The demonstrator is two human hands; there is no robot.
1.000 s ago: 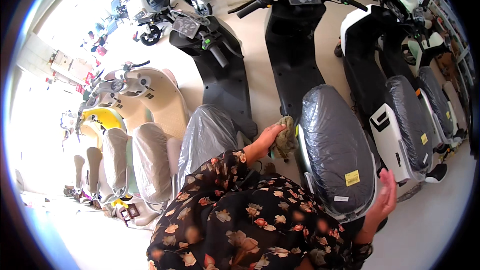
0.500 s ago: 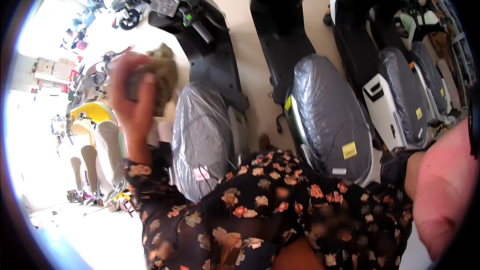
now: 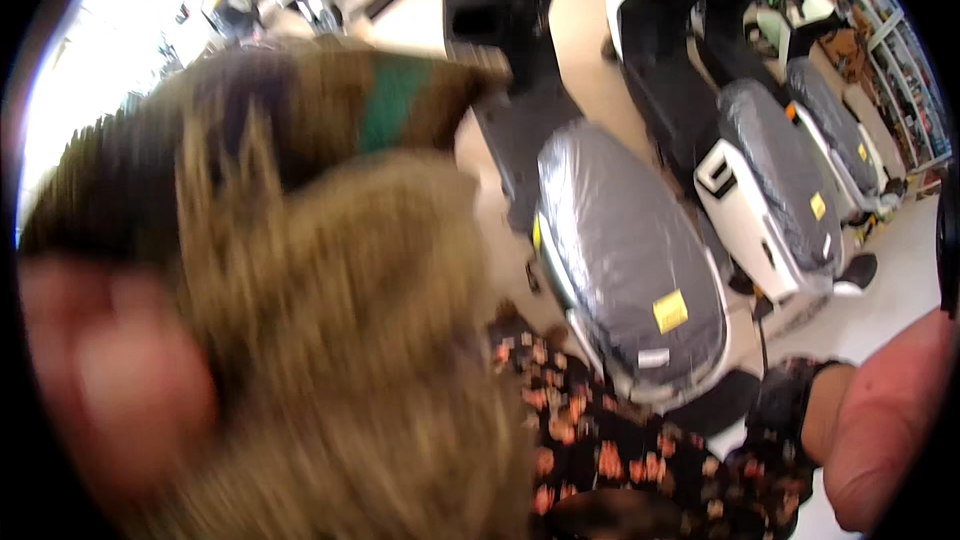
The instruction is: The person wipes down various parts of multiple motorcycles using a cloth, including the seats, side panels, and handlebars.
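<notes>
A crumpled olive-brown cloth [image 3: 370, 240] with a green stripe and dark patches fills the left half of the view, very near and smeared by motion. My left hand [image 3: 130, 370] grips it at the far left; blurred fingertips press against the fabric. At the right edge my right hand [image 3: 890, 430] is raised close by, below a dark strip at the rim. Its fingers are out of sight, so I cannot tell what they do. Beyond the cloth stands a black scooter whose grey seat [image 3: 630, 250] is wrapped in clear plastic and bears a yellow label.
More scooters stand to the right, one with a white side panel [image 3: 740, 210] and another plastic-wrapped seat [image 3: 780, 170]. Shelving with goods [image 3: 890, 40] lines the far right. Other vehicles at the upper left are partly hidden behind the cloth.
My left hand has brought the cloth up close, so it now covers the left side. The view has shifted, moving the scooters leftward. My right hand remains at the right edge.
</notes>
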